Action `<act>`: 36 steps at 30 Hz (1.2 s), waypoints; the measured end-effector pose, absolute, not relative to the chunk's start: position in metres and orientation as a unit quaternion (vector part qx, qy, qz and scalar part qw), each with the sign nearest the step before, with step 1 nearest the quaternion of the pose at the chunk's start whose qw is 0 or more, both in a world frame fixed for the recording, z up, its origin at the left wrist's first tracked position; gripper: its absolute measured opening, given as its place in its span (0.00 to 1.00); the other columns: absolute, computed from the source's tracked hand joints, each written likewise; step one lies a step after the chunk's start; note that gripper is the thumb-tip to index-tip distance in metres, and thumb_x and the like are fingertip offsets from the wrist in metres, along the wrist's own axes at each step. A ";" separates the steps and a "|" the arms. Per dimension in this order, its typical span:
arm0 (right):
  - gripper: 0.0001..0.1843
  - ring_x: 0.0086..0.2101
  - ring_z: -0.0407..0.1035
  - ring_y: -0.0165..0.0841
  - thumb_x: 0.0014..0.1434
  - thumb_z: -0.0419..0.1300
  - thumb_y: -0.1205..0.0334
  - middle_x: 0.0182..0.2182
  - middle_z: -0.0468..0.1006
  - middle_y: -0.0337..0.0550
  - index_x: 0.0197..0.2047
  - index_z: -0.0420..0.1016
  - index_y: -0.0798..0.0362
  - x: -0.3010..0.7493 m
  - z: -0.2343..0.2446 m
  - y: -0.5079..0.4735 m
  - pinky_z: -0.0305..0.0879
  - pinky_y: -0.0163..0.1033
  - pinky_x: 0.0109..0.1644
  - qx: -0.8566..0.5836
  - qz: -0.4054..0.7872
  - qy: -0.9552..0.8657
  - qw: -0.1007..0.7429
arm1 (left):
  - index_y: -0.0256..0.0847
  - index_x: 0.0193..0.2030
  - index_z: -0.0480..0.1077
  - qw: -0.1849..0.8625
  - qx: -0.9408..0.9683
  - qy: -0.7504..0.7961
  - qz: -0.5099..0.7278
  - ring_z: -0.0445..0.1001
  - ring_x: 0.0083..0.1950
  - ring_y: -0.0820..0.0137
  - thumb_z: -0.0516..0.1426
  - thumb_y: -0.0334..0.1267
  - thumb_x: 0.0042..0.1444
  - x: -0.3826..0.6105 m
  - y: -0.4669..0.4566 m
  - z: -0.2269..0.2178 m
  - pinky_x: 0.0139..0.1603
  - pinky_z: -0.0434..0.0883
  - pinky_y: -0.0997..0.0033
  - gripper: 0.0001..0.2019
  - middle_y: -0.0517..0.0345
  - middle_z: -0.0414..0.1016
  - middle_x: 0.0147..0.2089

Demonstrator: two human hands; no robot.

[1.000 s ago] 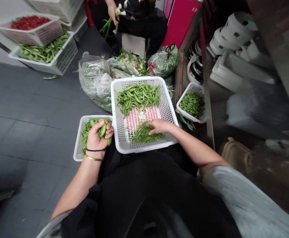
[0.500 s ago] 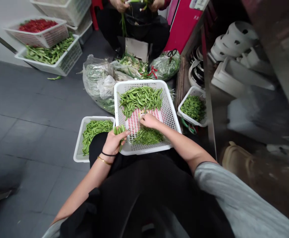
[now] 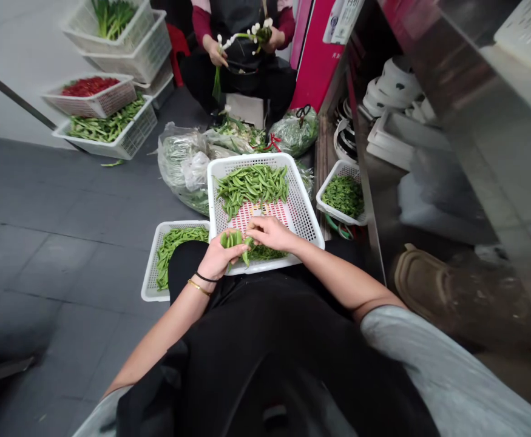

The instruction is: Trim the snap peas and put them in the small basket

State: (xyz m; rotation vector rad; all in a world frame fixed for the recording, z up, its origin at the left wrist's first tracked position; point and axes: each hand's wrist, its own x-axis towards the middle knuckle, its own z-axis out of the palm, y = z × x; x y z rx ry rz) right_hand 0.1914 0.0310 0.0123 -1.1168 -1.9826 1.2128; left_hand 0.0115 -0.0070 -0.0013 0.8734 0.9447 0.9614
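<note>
My left hand is closed around a small bunch of green pea pods above the near left corner of a white plastic basket. Fingers and thumb of my right hand pinch at the tip of a pod that sticks out of that bunch. The basket rests on my lap. Loose pea pods are heaped at its far end. A pile of thin green trimmings lies at its near end, partly hidden under my right hand.
Left of my knee stands a smaller basket of pea pods. A basket of leafy greens is at the right, beside a steel shelf. Bagged vegetables lie ahead. Opposite, a person handles spring onions. Stacked baskets stand far left.
My right hand has come from over the trimmings toward my left hand and meets the bunch there. The view has tilted up, showing more of the person opposite.
</note>
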 end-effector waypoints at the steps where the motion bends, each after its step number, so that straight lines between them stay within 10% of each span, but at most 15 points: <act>1: 0.09 0.23 0.66 0.26 0.59 0.55 0.58 0.21 0.70 0.34 0.30 0.67 0.55 0.190 0.012 0.032 0.61 0.32 0.30 -0.415 0.467 -0.725 0.290 | 0.35 0.37 0.68 0.699 0.387 0.417 0.434 0.62 0.19 0.81 0.67 0.34 0.40 0.011 -0.007 0.000 0.15 0.57 0.82 0.17 0.60 0.71 0.25; 6: 0.11 0.25 0.69 0.28 0.58 0.56 0.55 0.23 0.73 0.36 0.35 0.69 0.55 0.191 0.006 0.029 0.65 0.34 0.30 -0.395 0.541 -0.668 0.325 | 0.34 0.43 0.70 0.722 0.355 0.397 0.442 0.64 0.22 0.80 0.66 0.32 0.42 0.011 -0.006 0.001 0.16 0.58 0.83 0.19 0.57 0.72 0.28; 15: 0.17 0.34 0.65 0.33 0.66 0.44 0.59 0.34 0.73 0.50 0.36 0.70 0.58 0.178 0.004 0.022 0.59 0.37 0.40 -0.460 0.143 -0.845 0.232 | 0.33 0.30 0.67 0.785 0.208 0.388 0.435 0.61 0.21 0.82 0.66 0.32 0.38 0.025 -0.001 -0.005 0.15 0.52 0.85 0.14 0.64 0.64 0.23; 27: 0.16 0.33 0.65 0.30 0.61 0.53 0.54 0.40 0.73 0.46 0.46 0.68 0.57 0.214 0.018 0.040 0.56 0.34 0.38 -0.443 0.287 -0.830 0.180 | 0.38 0.29 0.67 0.526 0.396 0.520 0.544 0.58 0.18 0.81 0.67 0.35 0.40 0.012 0.012 -0.008 0.18 0.57 0.78 0.13 0.66 0.64 0.22; 36: 0.18 0.30 0.63 0.31 0.67 0.43 0.58 0.31 0.73 0.45 0.36 0.70 0.57 0.194 0.020 0.036 0.50 0.35 0.35 -0.461 0.157 -0.867 0.104 | 0.38 0.33 0.71 0.496 0.410 0.545 0.537 0.64 0.23 0.76 0.65 0.34 0.42 0.005 0.008 0.012 0.21 0.59 0.78 0.11 0.61 0.69 0.26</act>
